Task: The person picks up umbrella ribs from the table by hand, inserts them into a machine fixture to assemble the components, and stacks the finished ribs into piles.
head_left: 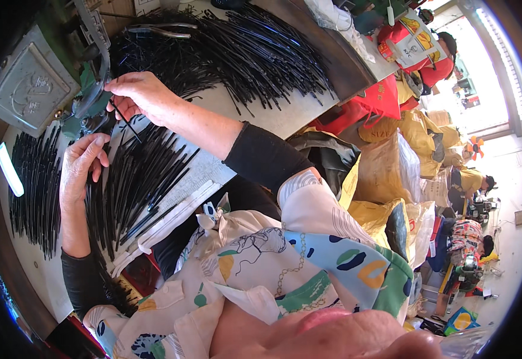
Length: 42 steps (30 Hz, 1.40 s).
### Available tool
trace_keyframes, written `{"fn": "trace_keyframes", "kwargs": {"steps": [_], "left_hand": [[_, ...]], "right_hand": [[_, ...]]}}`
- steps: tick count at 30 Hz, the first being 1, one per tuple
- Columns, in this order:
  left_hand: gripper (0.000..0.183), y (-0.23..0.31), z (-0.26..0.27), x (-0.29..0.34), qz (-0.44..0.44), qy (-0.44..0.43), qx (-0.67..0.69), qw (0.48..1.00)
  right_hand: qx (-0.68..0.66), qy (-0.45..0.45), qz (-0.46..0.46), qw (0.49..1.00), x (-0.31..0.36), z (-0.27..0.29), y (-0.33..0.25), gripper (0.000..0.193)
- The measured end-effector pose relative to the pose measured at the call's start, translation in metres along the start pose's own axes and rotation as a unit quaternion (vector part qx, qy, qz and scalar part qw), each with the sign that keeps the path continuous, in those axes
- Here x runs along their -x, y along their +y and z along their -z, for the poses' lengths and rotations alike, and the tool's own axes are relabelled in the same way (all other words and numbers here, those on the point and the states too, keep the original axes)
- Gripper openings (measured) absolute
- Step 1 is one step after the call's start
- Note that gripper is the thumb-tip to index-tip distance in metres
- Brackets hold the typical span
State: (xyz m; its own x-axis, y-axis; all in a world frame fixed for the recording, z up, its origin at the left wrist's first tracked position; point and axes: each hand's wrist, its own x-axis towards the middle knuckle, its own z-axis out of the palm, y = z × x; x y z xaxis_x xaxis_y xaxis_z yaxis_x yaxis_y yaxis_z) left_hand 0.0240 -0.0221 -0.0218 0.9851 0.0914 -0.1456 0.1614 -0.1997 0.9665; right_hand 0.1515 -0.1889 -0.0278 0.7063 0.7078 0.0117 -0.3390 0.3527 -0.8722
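At the head of a green machine [86,105] with a grey metal cover, both my hands work close together. My right hand [147,99] is closed, its thumb and fingers pinching by the machine's head; a thin black strip [127,122] slants down from its fingers. Just below the head, my left hand [81,164] is closed too, thumb against curled fingers; what they hold, if anything, is too small to make out. Under and beside the hands lie a fanned bundle of black strips [144,173] and another bundle of strips [34,185] farther left.
A large heap of black strips [267,54] covers the table's far side, with a metal-handled tool [159,30] on it. A white lamp [8,167] stands at the left. Yellow sacks [374,167] and a red bag [374,102] crowd the right. Other people sit at machines beyond.
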Motion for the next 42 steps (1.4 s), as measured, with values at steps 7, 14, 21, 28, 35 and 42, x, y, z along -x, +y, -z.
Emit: {"fn": "trace_keyframes", "kwargs": {"steps": [7, 14, 21, 28, 35, 42], "left_hand": [[0.033, -0.001, -0.001, 0.001, -0.006, 0.002, -0.002, 1.0], [0.031, 0.0, -0.001, 0.0, -0.001, 0.0, -0.004, 1.0], [0.024, 0.002, -0.003, 0.001, 0.009, -0.001, 0.005, 1.0], [0.014, -0.007, 0.001, -0.002, 0.011, -0.009, 0.052, 0.999], [0.022, -0.007, 0.001, -0.001, 0.002, -0.011, 0.045, 0.999], [0.024, -0.003, -0.001, 0.001, -0.006, -0.019, 0.045, 0.999]], "right_hand": [[-0.004, -0.011, -0.013, 1.0, 0.001, -0.001, 0.002, 0.018], [0.003, -0.015, -0.015, 1.0, 0.001, -0.001, 0.002, 0.019], [0.007, -0.024, -0.013, 1.0, 0.0, 0.0, 0.003, 0.021], [0.018, -0.009, -0.008, 1.0, 0.001, -0.002, 0.002, 0.019], [0.02, -0.015, -0.011, 1.0, -0.001, -0.003, 0.003, 0.016], [0.025, -0.016, -0.011, 1.0, 0.002, -0.004, 0.002, 0.017]]}}
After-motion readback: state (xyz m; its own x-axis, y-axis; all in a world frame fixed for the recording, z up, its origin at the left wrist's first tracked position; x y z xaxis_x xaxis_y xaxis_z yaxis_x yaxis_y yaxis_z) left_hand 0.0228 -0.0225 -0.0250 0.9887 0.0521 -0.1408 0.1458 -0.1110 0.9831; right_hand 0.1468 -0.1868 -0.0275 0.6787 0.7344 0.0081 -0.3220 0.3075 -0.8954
